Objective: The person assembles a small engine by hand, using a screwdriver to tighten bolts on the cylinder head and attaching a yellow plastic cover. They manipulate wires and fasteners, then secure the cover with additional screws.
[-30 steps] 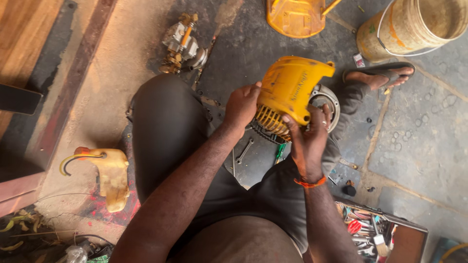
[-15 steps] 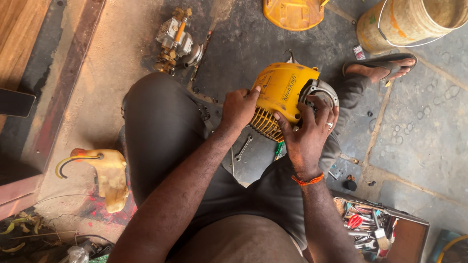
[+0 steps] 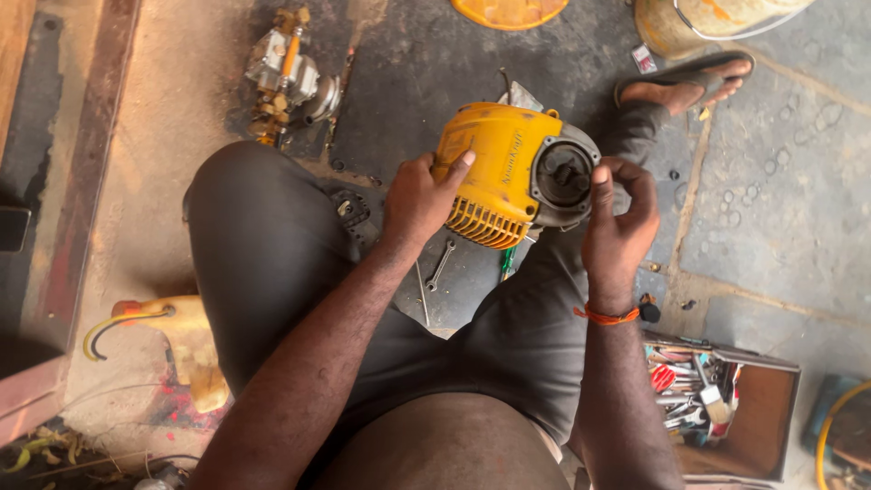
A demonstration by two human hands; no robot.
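Observation:
A small engine with a yellow plastic cover [image 3: 497, 172] rests between my knees, its grey round metal end [image 3: 564, 174] facing my right side. My left hand [image 3: 419, 198] grips the yellow cover from the left, thumb on top. My right hand [image 3: 619, 218] is at the rim of the grey round end, fingers curled with thumb and forefinger pinched close together; whether a small part sits in them I cannot tell. An orange band circles my right wrist. I sit low in dark grey trousers.
A wrench [image 3: 441, 264] and a green-handled tool [image 3: 508, 259] lie on the floor under the engine. A carburettor-like metal part [image 3: 288, 77] lies ahead to the left. A wooden toolbox [image 3: 717, 408] stands at my right, a yellow container [image 3: 186, 340] at my left, a bucket [image 3: 699, 23] far right.
The engine has been turned so its grey round end now shows. My right hand came off the engine body and moved to the rim of that end. My left hand kept its grip.

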